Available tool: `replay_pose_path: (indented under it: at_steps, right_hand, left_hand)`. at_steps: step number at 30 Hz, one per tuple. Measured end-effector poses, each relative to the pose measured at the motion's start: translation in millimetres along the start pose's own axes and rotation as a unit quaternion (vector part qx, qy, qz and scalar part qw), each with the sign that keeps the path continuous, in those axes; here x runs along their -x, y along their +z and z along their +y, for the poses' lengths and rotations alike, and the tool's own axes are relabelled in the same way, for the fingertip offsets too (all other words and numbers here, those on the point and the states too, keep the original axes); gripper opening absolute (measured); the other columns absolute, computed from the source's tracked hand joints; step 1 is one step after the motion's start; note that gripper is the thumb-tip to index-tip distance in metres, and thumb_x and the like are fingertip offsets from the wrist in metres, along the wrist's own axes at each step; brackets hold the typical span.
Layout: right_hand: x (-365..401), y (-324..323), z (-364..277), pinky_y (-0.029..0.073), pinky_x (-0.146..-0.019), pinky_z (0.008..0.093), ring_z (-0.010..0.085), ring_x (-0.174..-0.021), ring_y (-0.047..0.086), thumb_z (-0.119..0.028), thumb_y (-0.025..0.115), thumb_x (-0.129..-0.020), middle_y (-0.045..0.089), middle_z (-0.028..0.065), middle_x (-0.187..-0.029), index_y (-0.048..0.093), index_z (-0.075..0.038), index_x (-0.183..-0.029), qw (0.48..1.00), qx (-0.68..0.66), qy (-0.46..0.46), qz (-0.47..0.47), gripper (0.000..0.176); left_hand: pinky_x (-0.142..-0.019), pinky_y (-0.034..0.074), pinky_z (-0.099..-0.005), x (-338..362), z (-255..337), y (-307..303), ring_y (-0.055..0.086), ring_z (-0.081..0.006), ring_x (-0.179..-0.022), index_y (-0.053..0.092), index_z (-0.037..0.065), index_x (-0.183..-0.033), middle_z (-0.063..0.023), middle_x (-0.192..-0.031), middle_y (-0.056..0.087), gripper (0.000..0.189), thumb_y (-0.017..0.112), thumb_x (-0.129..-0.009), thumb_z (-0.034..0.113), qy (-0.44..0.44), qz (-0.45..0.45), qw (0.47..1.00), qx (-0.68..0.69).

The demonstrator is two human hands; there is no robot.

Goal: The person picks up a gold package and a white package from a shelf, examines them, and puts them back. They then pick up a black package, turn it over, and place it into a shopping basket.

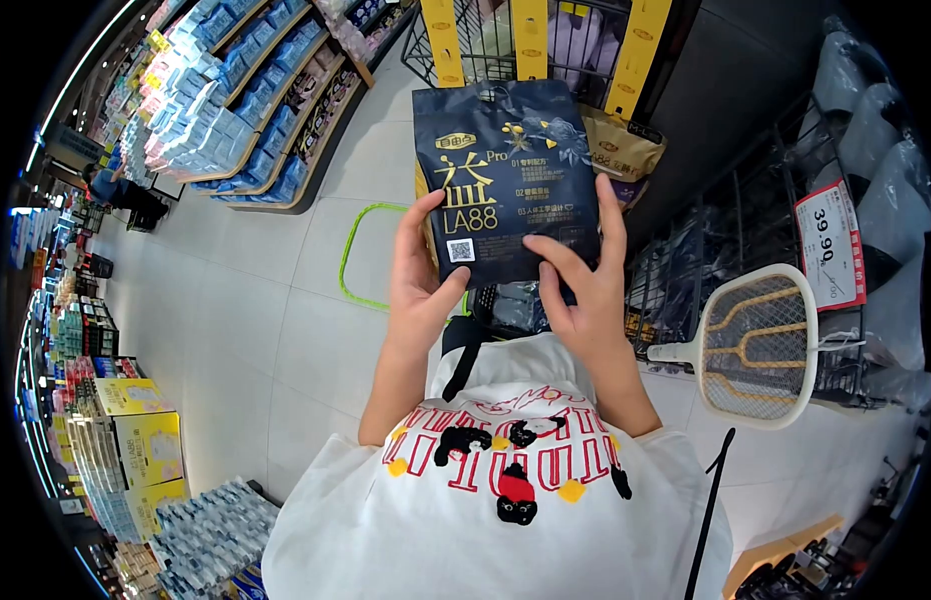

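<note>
A dark blue package (505, 185) with gold and white print and a small QR code is held up in front of the chest. My left hand (422, 265) grips its lower left edge, with the thumb on the front near the code. My right hand (588, 285) holds the lower right side, one finger along the right edge and others on the front. Behind the package's right edge, a gold-brown package (625, 148) shows in part. Part of a green-rimmed basket (347, 250) is visible below and behind the blue package.
Curved shelves (315, 130) of blue packs stand at the upper left. On the right are a wire rack (675, 260), a white mesh racket (760, 345) and a price sign (828, 245). Yellow boxes (148, 448) stand at the lower left. A person (115, 190) is far left.
</note>
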State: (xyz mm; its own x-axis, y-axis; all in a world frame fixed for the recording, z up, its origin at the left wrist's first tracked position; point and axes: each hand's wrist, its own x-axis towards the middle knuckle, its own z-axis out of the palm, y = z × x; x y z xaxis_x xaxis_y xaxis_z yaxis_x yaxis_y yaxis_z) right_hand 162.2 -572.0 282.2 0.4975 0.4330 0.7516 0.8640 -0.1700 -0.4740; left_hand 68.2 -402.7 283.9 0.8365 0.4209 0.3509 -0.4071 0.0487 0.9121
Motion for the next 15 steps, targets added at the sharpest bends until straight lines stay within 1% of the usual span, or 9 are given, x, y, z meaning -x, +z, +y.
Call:
replay_pose_path:
  at_steps: [1, 3, 4, 7, 9, 10, 12, 13, 15]
  right_hand:
    - [0, 2, -3, 0.034, -0.105, 0.0477, 0.0437, -0.130, 0.035, 0.002, 0.062, -0.074, 0.024, 0.0238, -0.149, 0.071, -0.019, -0.107, 0.999, -0.035, 0.019, -0.026, 0.040]
    - [0, 0, -7, 0.034, -0.105, 0.0483, 0.0455, -0.129, 0.033, 0.004, 0.061, -0.074, 0.024, 0.0198, -0.150, 0.070, -0.025, -0.110, 0.998, 0.012, -0.017, -0.055, 0.047]
    - [1, 0, -8, 0.034, -0.105, 0.0483, 0.0455, -0.129, 0.033, 0.004, 0.061, -0.074, 0.024, 0.0198, -0.150, 0.070, -0.025, -0.110, 0.998, 0.011, -0.015, -0.056, 0.047]
    - [2, -1, -9, 0.035, -0.104, 0.0491, 0.0472, -0.129, 0.032, 0.005, 0.060, -0.075, 0.023, 0.0173, -0.151, 0.071, -0.029, -0.110, 0.998, 0.003, -0.002, -0.060, 0.050]
    - [3, -4, -7, 0.029, -0.107, 0.0469, 0.0416, -0.133, 0.033, 0.003, 0.060, -0.076, 0.025, 0.0237, -0.149, 0.069, -0.017, -0.109, 0.998, 0.006, -0.027, -0.056, 0.040]
    - [4, -5, -6, 0.029, -0.107, 0.0469, 0.0416, -0.133, 0.033, 0.003, 0.060, -0.076, 0.025, 0.0237, -0.149, 0.069, -0.017, -0.109, 0.998, 0.007, -0.026, -0.056, 0.040]
    - [7, -6, -4, 0.031, -0.107, 0.0461, 0.0414, -0.132, 0.035, 0.001, 0.064, -0.074, 0.028, 0.0243, -0.147, 0.063, -0.007, -0.106, 0.995, -0.085, 0.042, -0.019, 0.033]
    - [4, -8, -5, 0.040, -0.100, 0.0404, 0.0393, -0.127, 0.043, -0.001, 0.068, -0.071, 0.036, 0.0256, -0.142, 0.057, -0.003, -0.100, 0.998, -0.058, 0.018, 0.017, 0.031]
    - [5, -10, -4, 0.041, -0.100, 0.0408, 0.0399, -0.127, 0.044, -0.001, 0.069, -0.070, 0.037, 0.0259, -0.142, 0.057, -0.002, -0.101, 0.997, -0.070, 0.025, 0.030, 0.033]
  left_hand:
    - [-0.106, 0.033, -0.0318, 0, 0, 0, 0.042, -0.0184, -0.124, 0.028, 0.000, -0.141, -0.0124, -0.134, 0.038, 0.074, 0.047, -0.070, -0.013, -0.002, 0.002, 1.000, -0.002]
    - [-0.105, 0.034, -0.0313, 2, 0, -1, 0.042, -0.0182, -0.124, 0.026, 0.000, -0.141, -0.0126, -0.134, 0.038, 0.074, 0.046, -0.071, -0.013, -0.004, 0.007, 1.000, 0.016]
    - [-0.105, 0.034, -0.0308, 2, 3, 1, 0.043, -0.0181, -0.123, 0.025, 0.000, -0.142, -0.0128, -0.134, 0.038, 0.074, 0.045, -0.071, -0.013, -0.006, 0.008, 1.000, 0.010]
    - [-0.105, 0.034, -0.0306, 4, 3, 2, 0.042, -0.0178, -0.123, 0.026, 0.000, -0.141, -0.0128, -0.133, 0.038, 0.074, 0.045, -0.071, -0.013, 0.001, 0.002, 1.000, 0.004]
    - [-0.104, 0.034, -0.0307, 5, 3, 3, 0.043, -0.0181, -0.123, 0.027, 0.000, -0.141, -0.0131, -0.134, 0.039, 0.074, 0.045, -0.071, -0.013, 0.003, 0.008, 1.000, 0.005]
    - [-0.104, 0.034, -0.0307, 6, 3, 4, 0.043, -0.0183, -0.123, 0.027, -0.001, -0.141, -0.0133, -0.134, 0.039, 0.074, 0.045, -0.070, -0.013, 0.005, 0.013, 1.000, 0.006]
    - [-0.104, 0.035, -0.0309, 5, 9, 3, 0.043, -0.0187, -0.123, 0.028, -0.001, -0.141, -0.0137, -0.134, 0.040, 0.075, 0.045, -0.069, -0.013, -0.010, 0.017, 0.999, 0.030]
    - [-0.104, 0.035, -0.0310, 4, 12, 4, 0.044, -0.0191, -0.124, 0.029, -0.001, -0.141, -0.0141, -0.134, 0.041, 0.076, 0.045, -0.068, -0.013, -0.025, 0.022, 0.998, 0.052]
    - [-0.104, 0.036, -0.0311, 5, 16, 6, 0.044, -0.0197, -0.124, 0.029, -0.001, -0.142, -0.0148, -0.134, 0.042, 0.078, 0.045, -0.067, -0.014, -0.030, 0.025, 0.997, 0.061]
